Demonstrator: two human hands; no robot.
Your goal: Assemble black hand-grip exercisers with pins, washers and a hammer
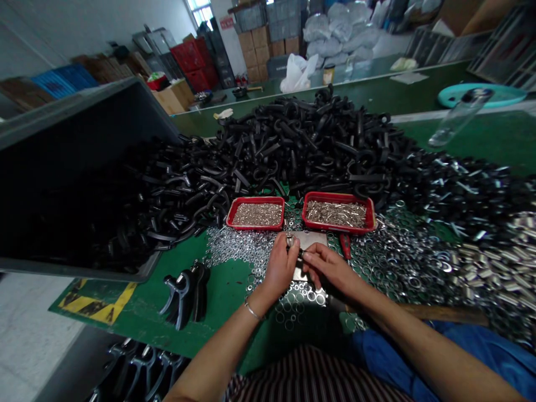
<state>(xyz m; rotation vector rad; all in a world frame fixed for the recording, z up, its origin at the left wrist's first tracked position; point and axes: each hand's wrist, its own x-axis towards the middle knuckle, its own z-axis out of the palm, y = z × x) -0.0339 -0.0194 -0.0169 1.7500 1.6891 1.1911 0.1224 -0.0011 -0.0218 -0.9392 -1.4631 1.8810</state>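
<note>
My left hand (280, 263) is closed around a small part with a shiny metal cylinder (290, 239) at its top; most of it is hidden by the fingers. My right hand (329, 267) pinches at a dark bit beside the left thumb, too small to make out. Both hands are over a flat metal plate (315, 239). Just beyond them stand a red tray of tiny metal pieces (257, 214) and a red tray of small pins (337, 213). Loose metal rings (310, 293) lie around the plate, and a red-handled tool (345, 245) lies right of it.
A large heap of black curved parts (288, 139) spreads behind the trays. At left a grey bin (154, 268) lies tipped on its side. Assembled black forked parts (186, 290) stand at front left. Metal sleeves (498, 268), a clear bottle (458, 120) and a wooden bar (444, 314) are at right.
</note>
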